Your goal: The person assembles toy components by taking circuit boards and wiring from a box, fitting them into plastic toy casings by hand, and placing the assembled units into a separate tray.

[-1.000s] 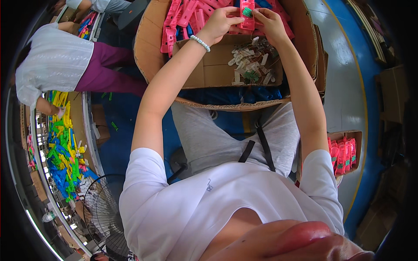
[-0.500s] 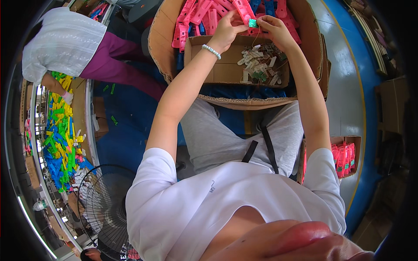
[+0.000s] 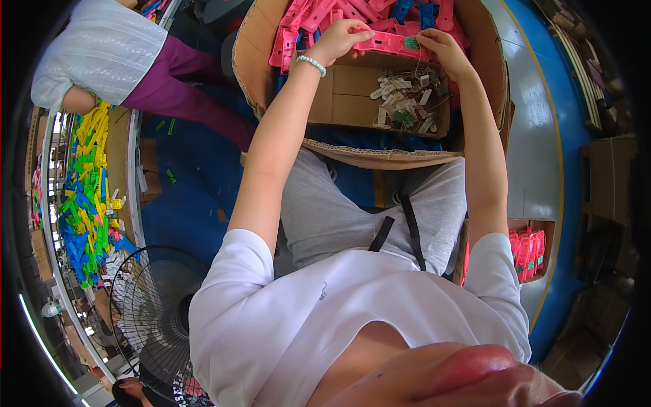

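Over a cardboard box (image 3: 342, 91), left hand (image 3: 337, 41) and right hand (image 3: 441, 49) — grips closed — pinch a pink plastic strip (image 3: 386, 44).

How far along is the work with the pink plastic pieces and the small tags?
Done: a small cardboard box by the right hip holds a standing row of pink pieces. In hand: the left hand and right hand together hold one long pink plastic piece with a small green tag at its right end. Left: a heap of pink and blue plastic pieces in the large cardboard box, and loose tags in the inner cardboard tray.
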{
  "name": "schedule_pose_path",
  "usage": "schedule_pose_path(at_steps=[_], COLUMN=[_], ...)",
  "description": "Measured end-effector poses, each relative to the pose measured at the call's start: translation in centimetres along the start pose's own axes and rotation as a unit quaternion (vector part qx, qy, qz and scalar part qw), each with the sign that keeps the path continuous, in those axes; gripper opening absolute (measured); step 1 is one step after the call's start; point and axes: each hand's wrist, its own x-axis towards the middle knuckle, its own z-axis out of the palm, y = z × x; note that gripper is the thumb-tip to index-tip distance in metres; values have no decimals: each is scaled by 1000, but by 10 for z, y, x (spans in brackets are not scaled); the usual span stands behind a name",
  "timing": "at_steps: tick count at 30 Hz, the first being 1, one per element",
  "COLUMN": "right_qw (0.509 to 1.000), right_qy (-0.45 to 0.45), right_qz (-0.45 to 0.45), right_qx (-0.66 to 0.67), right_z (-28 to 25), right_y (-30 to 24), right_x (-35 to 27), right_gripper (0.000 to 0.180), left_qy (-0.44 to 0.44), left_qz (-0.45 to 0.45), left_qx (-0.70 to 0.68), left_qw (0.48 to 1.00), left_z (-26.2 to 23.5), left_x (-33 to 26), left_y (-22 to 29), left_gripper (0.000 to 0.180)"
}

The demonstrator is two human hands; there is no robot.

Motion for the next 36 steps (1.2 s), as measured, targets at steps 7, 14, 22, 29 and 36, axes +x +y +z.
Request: schedule_pose_path(at_steps=[7,14,22,29,36], right_qw=[933,975,964,977,981], right_qy=[297,81,105,121,63], right_qz=[-155,-117,-118,-155,-180], right_qx=[127,170,213,89,-24], right_z=[12,60,76,70,79], right_y=[-10,-25,-40,-33,-37], right_x=[10,1,-3,-1,-1], right_gripper=[17,17,20,20,20], left_qy=[79,90,156,77,153], left_qz=[56,127,204,260,206], left_qx=[-212,-263,-59,27,-121], left_qw=[972,952,965,962,959], left_z=[14,50,53,59,42], left_x=[-1,-7,-5,-18,-13], left_y=[-5,8,7,22,34], left_gripper=[28,53,54,71,36])
